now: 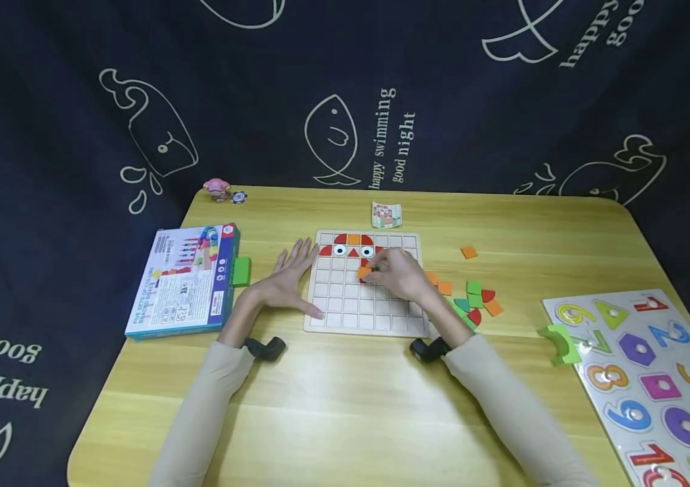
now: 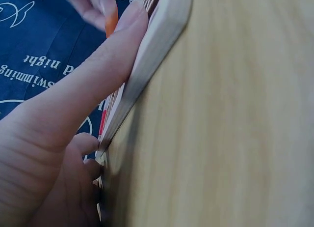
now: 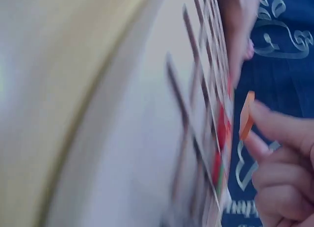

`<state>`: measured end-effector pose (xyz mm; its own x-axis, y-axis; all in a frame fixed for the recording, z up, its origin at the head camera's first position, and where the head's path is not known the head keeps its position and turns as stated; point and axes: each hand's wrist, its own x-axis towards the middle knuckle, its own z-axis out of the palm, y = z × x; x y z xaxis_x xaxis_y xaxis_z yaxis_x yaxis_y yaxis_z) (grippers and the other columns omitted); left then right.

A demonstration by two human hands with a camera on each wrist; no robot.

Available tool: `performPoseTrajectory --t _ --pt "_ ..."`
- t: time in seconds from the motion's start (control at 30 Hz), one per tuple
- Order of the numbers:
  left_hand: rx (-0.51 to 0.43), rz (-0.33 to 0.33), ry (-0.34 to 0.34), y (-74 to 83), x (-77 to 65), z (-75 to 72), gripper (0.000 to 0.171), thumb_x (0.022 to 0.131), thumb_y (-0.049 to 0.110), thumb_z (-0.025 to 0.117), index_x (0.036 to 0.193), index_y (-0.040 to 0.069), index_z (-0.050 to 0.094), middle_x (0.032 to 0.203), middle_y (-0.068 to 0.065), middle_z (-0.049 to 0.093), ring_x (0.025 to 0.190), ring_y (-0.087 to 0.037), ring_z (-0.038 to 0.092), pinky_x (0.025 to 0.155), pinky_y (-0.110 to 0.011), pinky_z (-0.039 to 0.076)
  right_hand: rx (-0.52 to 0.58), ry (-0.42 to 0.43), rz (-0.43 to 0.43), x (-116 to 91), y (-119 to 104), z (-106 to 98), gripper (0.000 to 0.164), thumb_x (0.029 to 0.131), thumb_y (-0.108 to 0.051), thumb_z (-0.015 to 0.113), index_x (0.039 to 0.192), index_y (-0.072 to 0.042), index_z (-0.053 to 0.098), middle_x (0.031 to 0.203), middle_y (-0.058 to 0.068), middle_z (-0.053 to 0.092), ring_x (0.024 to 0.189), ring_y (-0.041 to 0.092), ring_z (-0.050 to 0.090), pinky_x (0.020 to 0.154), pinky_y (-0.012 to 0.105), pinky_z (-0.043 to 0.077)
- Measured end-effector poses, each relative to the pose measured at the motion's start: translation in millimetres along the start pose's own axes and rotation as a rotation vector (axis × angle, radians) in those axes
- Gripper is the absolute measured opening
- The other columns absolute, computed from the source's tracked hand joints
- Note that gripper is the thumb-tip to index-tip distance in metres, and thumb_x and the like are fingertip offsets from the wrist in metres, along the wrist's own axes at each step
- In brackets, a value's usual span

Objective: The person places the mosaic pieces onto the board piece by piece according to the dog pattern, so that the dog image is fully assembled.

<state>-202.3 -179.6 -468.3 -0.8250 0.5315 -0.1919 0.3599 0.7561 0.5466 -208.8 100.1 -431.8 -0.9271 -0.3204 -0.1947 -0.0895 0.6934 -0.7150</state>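
Observation:
A white grid board (image 1: 335, 302) lies on the table, with red pieces, an orange square and two eye tiles (image 1: 339, 249) set in its upper rows. My right hand (image 1: 402, 274) pinches an orange square tile (image 3: 247, 115) between thumb and fingertips, above the middle of the board. At the board's left edge my left hand (image 1: 287, 283) lies with its fingers spread. Its thumb (image 2: 98, 70) rests along the near left corner, in the left wrist view over the board's edge. Part of the grid is hidden under the right hand.
Loose orange, green and red pieces (image 1: 474, 299) lie right of the board, partly behind the right forearm. A small picture card (image 1: 386, 215) is beyond it. At left lie a box (image 1: 183, 284) and a green block (image 1: 241, 271); at right, a number puzzle board (image 1: 640, 368) and a green arch block (image 1: 561, 343).

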Motion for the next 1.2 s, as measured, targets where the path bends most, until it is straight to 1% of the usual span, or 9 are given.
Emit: performPoseTrajectory --t 0.07,0.2,0.4,0.63,0.87,0.97,1.07,1.13,1.2 --pt "0.003 -0.002 0.003 0.4 -0.2 -0.6 0.14 0.06 0.064 0.082 0.155 0.013 -0.007 0.161 -0.014 -0.02 0.149 -0.032 -0.021 0.12 -0.056 -0.012 -0.029 0.013 -0.006 5.4 -9.2 11.6 0.026 0.084 -0.025 0.075 0.102 -0.007 0.07 0.081 0.008 0.067 0.065 0.016 0.05 0.057 0.024 0.036" --pt "0.002 -0.003 -0.001 -0.2 0.5 -0.7 0.14 0.06 0.064 0.082 0.155 0.013 -0.007 0.161 -0.014 -0.02 0.149 -0.032 -0.021 0.12 -0.057 -0.012 -0.091 0.047 -0.009 10.2 -19.8 24.3 0.025 0.083 -0.021 0.076 0.101 -0.004 0.071 0.065 0.008 0.062 0.051 0.012 0.042 0.048 0.023 0.032" --pt "-0.004 -0.001 -0.001 -0.9 0.1 -1.2 0.14 0.06 0.063 0.082 0.156 0.014 -0.007 0.161 -0.014 -0.02 0.149 -0.032 -0.021 0.12 -0.057 -0.012 -0.124 0.061 -0.005 9.7 -24.8 29.3 0.022 0.081 -0.019 0.078 0.099 -0.007 0.072 0.074 0.006 0.065 0.058 0.014 0.048 0.049 0.023 0.034" --pt "-0.001 -0.001 -0.005 -1.1 0.7 -1.0 0.139 0.061 0.061 0.082 0.155 0.014 -0.008 0.161 -0.014 -0.02 0.149 -0.033 -0.021 0.119 -0.058 -0.012 -0.091 0.126 0.011 10.6 -20.0 27.5 0.021 0.076 -0.017 0.083 0.095 -0.013 0.077 0.099 0.002 0.073 0.081 0.018 0.055 0.059 0.026 0.038" --pt "0.001 -0.004 0.0 0.4 0.0 -0.9 0.139 0.061 0.062 0.082 0.156 0.014 -0.007 0.161 -0.014 -0.02 0.149 -0.032 -0.021 0.12 -0.056 -0.013 0.019 0.076 0.033 15.0 -12.7 26.0 0.02 0.074 -0.018 0.084 0.093 -0.019 0.079 0.097 0.002 0.067 0.074 0.019 0.043 0.056 0.028 0.031" --pt "0.001 -0.004 -0.001 0.2 0.0 -0.7 0.139 0.061 0.063 0.082 0.156 0.014 -0.008 0.161 -0.013 -0.02 0.149 -0.032 -0.021 0.12 -0.057 -0.013 0.051 0.055 0.015 17.5 -10.5 26.5 0.018 0.073 -0.018 0.084 0.091 -0.02 0.08 0.098 0.001 0.069 0.072 0.017 0.041 0.055 0.027 0.029" --pt "0.002 -0.005 -0.003 -1.1 0.3 -0.1 0.139 0.061 0.062 0.082 0.156 0.014 -0.008 0.161 -0.013 -0.02 0.149 -0.032 -0.021 0.119 -0.058 -0.013 0.063 0.025 -0.02 17.4 -9.2 24.3 0.022 0.073 -0.017 0.084 0.095 -0.02 0.079 0.098 -0.001 0.07 0.071 0.015 0.04 0.055 0.025 0.028" --pt "-0.001 -0.003 -0.002 -1.8 0.5 0.1 0.14 0.06 0.062 0.082 0.155 0.014 -0.008 0.161 -0.013 -0.02 0.149 -0.033 -0.021 0.119 -0.058 -0.013 0.084 0.005 -0.033 14.5 -7.7 18.1 0.026 0.075 -0.017 0.083 0.1 -0.019 0.078 0.083 0.0 0.066 0.064 0.014 0.037 0.053 0.024 0.027" --pt "-0.001 0.001 0.0 -2.0 0.6 0.4 0.14 0.06 0.062 0.082 0.156 0.014 -0.008 0.161 -0.014 -0.02 0.149 -0.033 -0.021 0.119 -0.058 -0.012 0.104 0.0 -0.05 9.3 -3.3 5.3 0.03 0.078 -0.015 0.081 0.107 -0.017 0.076 0.067 -0.001 0.056 0.056 0.013 0.034 0.049 0.022 0.026"
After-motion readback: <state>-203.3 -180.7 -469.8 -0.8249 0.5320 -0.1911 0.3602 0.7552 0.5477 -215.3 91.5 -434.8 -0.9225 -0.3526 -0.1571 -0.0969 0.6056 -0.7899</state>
